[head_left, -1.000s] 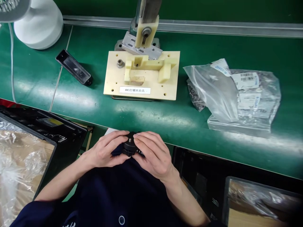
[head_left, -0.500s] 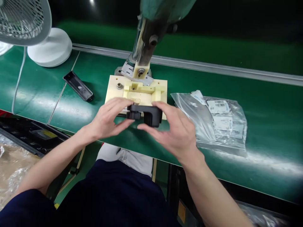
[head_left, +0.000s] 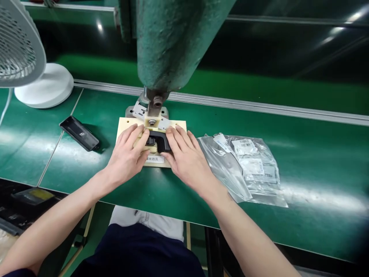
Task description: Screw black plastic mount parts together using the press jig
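A black plastic handle-shaped part (head_left: 161,140) with a ribbed right end lies in the recess of the cream fixture block (head_left: 123,125). My left hand (head_left: 127,154) has its fingers bent over the part's left end, partly hiding it. My right hand (head_left: 187,157) grips the right end, fingers on top and thumb at the near side. Just behind the part stands the press's metal ram (head_left: 155,108) with a cream tip, under a green press head (head_left: 173,46). A white label with printed characters (head_left: 155,159) shows on the block's near edge.
Left of the block lies a long black plastic cover (head_left: 80,134), hollow side up. To the right is a clear plastic bag (head_left: 227,169) with labels. A white fan (head_left: 43,86) stands at the back left. A metal rail (head_left: 230,103) runs along the table's back.
Both hands have carried the black part forward from the block's near edge into its recess. My head view has shifted, so the press head fills more of the picture.
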A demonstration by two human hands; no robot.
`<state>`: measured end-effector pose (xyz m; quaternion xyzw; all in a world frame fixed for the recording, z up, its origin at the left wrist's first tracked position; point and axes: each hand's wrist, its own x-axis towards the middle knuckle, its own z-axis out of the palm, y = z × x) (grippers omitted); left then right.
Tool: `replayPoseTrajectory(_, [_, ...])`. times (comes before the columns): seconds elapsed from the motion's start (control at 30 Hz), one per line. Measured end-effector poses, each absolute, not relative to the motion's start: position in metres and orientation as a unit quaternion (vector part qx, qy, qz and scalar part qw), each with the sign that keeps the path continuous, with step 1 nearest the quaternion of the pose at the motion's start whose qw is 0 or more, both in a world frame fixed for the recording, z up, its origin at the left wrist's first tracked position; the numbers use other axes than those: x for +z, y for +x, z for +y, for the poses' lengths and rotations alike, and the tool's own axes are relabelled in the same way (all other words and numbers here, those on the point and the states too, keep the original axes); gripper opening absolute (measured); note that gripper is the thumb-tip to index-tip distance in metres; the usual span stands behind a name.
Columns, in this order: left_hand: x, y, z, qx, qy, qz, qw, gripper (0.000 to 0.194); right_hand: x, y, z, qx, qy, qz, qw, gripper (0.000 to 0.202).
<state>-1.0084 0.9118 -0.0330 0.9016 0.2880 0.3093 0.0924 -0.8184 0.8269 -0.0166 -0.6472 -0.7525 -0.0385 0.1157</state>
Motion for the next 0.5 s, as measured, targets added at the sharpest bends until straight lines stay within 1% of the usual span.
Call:
replayPoseTrajectory(0.1, [-0.048, -1.010, 0.909, 0.332, 0.907, 0.255, 0.039, 0.049, -0.015, -0.833, 0.825, -0.038, -0.681, -0.721, 0.121, 0.057])
replayPoseTrajectory(0.17, [-0.052, -1.014, 0.906, 0.321, 0.916, 0.240, 0.006, 0.057, -0.010, -0.848, 0.818, -0.045, -0.703, -0.699, 0.127, 0.056])
replayPoseTrajectory(0.23, [-0.052, -1.018, 0.904, 0.288, 0.928, 0.238, -0.008, 0.064, -0.002, -0.860, 0.807, -0.053, -0.704, -0.695, 0.136, 0.055])
replayPoseTrajectory(0.3, [-0.050, -1.023, 0.904, 0.266, 0.934, 0.239, 0.003, 0.070, 0.010, -0.859, 0.790, -0.068, -0.681, -0.709, 0.167, 0.051])
replayPoseTrajectory(0.37, [-0.050, -1.028, 0.903, 0.280, 0.932, 0.227, 0.025, 0.078, 0.023, -0.840, 0.770, -0.118, -0.678, -0.689, 0.228, 0.043])
replayPoseTrajectory(0.43, [-0.050, -1.034, 0.899, 0.323, 0.922, 0.211, 0.038, 0.084, 0.034, -0.805, 0.747, -0.189, -0.719, -0.603, 0.288, 0.033])
replayPoseTrajectory(0.5, [-0.049, -1.038, 0.890, 0.374, 0.906, 0.198, 0.028, 0.085, 0.039, -0.766, 0.726, -0.206, -0.767, -0.526, 0.303, 0.024])
